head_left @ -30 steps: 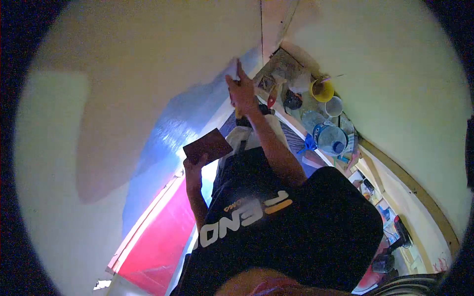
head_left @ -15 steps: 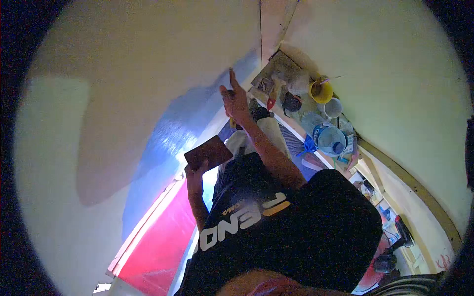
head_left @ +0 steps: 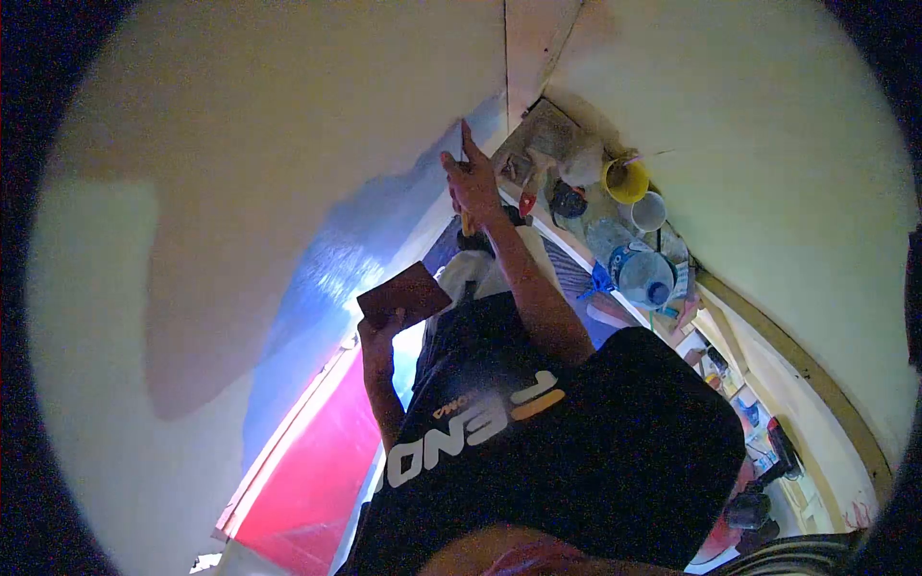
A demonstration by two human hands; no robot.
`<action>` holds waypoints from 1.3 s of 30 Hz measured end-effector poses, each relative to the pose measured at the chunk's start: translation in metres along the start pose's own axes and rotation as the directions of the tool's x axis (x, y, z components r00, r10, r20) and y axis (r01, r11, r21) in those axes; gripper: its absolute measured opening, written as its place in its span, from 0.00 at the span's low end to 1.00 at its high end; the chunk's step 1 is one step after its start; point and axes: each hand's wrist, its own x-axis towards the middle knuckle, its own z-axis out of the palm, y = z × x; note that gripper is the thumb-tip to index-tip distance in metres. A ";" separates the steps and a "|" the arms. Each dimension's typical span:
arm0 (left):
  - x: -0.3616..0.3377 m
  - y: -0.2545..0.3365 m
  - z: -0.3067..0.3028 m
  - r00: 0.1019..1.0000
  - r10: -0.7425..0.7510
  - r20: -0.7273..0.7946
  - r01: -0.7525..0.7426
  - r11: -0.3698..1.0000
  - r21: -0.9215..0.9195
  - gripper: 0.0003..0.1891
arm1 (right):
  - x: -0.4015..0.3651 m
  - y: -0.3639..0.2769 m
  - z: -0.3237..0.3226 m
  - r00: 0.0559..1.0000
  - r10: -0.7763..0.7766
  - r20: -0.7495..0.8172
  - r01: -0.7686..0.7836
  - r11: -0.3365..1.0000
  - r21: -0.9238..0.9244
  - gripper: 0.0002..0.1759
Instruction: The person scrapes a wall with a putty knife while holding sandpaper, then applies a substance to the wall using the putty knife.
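Note:
My left hand grips the lower edge of a flat, dark brown rectangular plate, left of my black shirt. Farther up, my right hand is closed round a tool whose yellowish handle end shows below the fist. One finger stretches up along the tool, beside the pale wall. The tool's working end is too small and dark to make out, and I cannot tell whether it touches the wall.
On a ledge at the right are a yellow cup, a white cup, a large clear bottle and a red-handled tool. A red panel is at lower left. A red-and-black tool lies far right.
My right hand has moved slightly right and its wrist has turned, showing more of the yellowish handle. My left hand and the brown plate have barely moved.

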 end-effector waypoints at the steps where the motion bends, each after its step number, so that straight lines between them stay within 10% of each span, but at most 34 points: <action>1: 0.001 0.004 0.000 1.000 -0.006 0.001 0.006 1.000 0.026 0.20 | 0.010 -0.002 -0.007 1.000 0.016 -0.012 -0.015 0.999 0.038 0.43; 22: 0.009 0.017 0.002 0.999 -0.047 -0.010 0.048 0.996 0.077 0.17 | 0.002 -0.006 0.003 0.999 0.045 -0.030 -0.048 0.995 -0.082 0.41; 27: 0.003 0.017 0.004 1.000 -0.021 -0.020 0.022 0.999 0.030 0.18 | 0.036 0.019 -0.024 0.994 0.106 -0.009 -0.100 0.964 0.248 0.37; 31: 0.012 0.010 0.004 1.000 -0.016 0.002 0.017 0.999 -0.028 0.18 | 0.005 0.007 0.000 0.990 0.113 -0.082 -0.105 0.989 0.101 0.33; 36: 0.010 0.009 -0.001 1.000 0.017 -0.010 -0.015 0.984 0.178 0.18 | 0.018 0.027 -0.016 0.954 0.284 0.093 -0.289 0.801 0.524 0.24; 39: 0.012 0.013 0.006 0.998 0.036 -0.045 -0.032 0.996 0.088 0.17 | 0.013 0.007 -0.010 0.991 0.104 -0.079 -0.093 0.988 0.126 0.23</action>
